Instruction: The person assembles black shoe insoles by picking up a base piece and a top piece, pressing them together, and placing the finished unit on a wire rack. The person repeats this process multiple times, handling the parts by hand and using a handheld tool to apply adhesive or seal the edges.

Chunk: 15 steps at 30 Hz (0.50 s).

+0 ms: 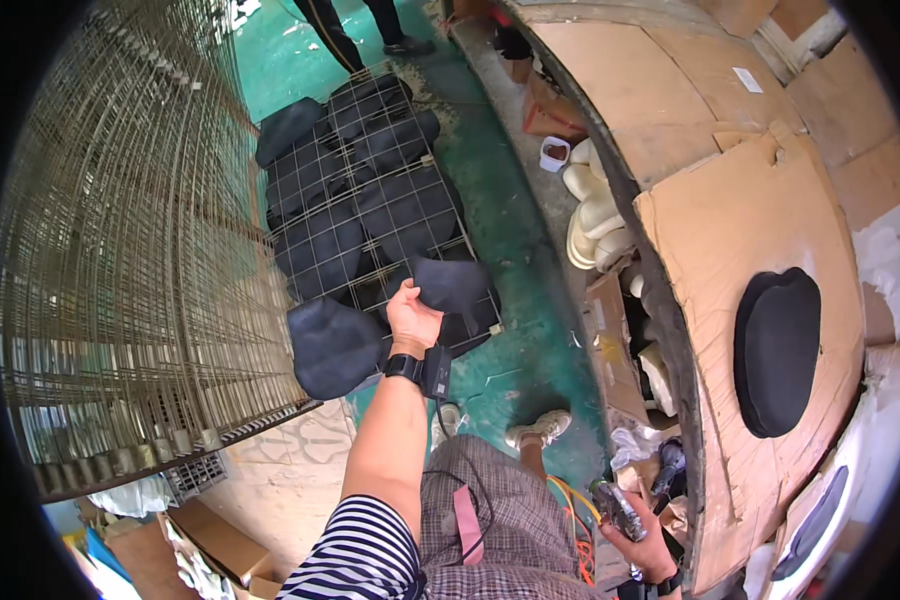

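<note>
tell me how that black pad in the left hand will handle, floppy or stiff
Probably semi-flexible: the black pad seems to curve where the left hand pinches its edge. Likely light, since one hand lifts it by a corner at arm's length. Its matte surface looks grippy, not slippery, and its flat shape won't roll.

A small white rectangular paper label (747, 80) sticks on the brown cardboard sheet (660, 90) that covers the top of the workbench, near the upper right. Lower left, by the floor, 2 brown open cardboard boxes (218, 540) stand side by side beneath the wire rack, their flaps up. Under the bench edge a small white plastic tub (554, 153) with a dark inside sits on the ledge. Further down the same ledge, a tan cardboard carton (610, 350) bears a yellow mark on its face. No screens or signs show.
</note>
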{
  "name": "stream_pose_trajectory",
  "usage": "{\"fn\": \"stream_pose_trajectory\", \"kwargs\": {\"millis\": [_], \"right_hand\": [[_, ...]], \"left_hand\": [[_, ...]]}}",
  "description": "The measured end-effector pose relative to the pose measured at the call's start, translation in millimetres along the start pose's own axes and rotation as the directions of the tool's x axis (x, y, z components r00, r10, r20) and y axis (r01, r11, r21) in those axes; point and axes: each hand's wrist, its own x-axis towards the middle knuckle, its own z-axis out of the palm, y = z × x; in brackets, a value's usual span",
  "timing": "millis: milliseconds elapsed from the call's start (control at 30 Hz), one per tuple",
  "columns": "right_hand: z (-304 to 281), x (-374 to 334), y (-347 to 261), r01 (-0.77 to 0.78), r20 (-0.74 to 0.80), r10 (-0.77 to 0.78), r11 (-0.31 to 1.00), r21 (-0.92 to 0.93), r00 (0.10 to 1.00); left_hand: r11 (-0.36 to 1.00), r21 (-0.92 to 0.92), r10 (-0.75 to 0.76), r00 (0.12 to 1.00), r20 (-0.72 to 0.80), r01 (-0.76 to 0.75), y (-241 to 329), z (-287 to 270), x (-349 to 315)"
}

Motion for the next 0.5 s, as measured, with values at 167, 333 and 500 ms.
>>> {"fn": "stream_pose_trajectory", "kwargs": {"millis": [167, 333, 500], "right_hand": [[15.7, 21.2, -8.1, -0.036, 0.087, 0.043, 0.996, -0.080, 0.995], [31.7, 38.9, -11.0, -0.002, 0.093, 0.012, 0.995, -0.104, 0.996], [25.1, 33.4, -13.9, 0.018, 0.077, -0.009, 0.992, -0.125, 0.997]], "left_hand": [[0.995, 0.064, 0.088, 0.990, -0.111, -0.082, -3.4, -95.7, 4.9], [0.948, 0.240, -0.026, 0.806, -0.591, 0.207, -25.9, -184.9, -24.8], [0.818, 0.301, -0.062, 0.594, -0.802, 0.491, -41.9, -208.0, -71.0]]}}
